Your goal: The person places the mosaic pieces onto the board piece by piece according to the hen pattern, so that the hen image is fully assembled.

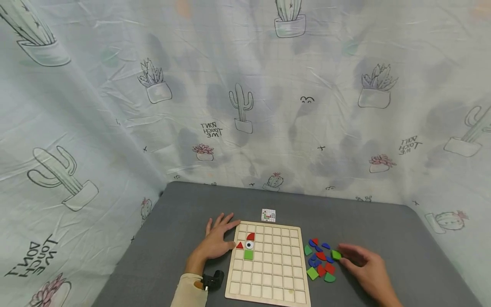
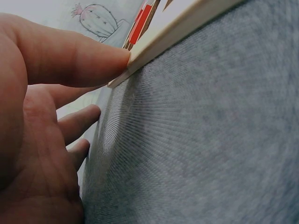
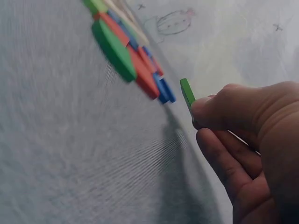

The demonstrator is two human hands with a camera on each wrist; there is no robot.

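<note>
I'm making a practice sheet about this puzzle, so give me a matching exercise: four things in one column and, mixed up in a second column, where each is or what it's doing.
Column one
1. Left hand
2. Right hand
3. Picture card
4. Round eye piece

Column two
A. Set in a cell of the board
B. Touching the board's left edge
C. Lying just beyond the board's far edge
D. Pinching a green piece

Pairs: 1-B, 2-D, 3-C, 4-A.

We see diffuse light on the white, cactus-printed cloth backdrop [image 1: 268, 128]; in the right wrist view, a dark, soft-edged shadow lies below the bare right hand [image 3: 247, 140] and the grey woven tabletop [image 3: 84, 140] blurs.
</note>
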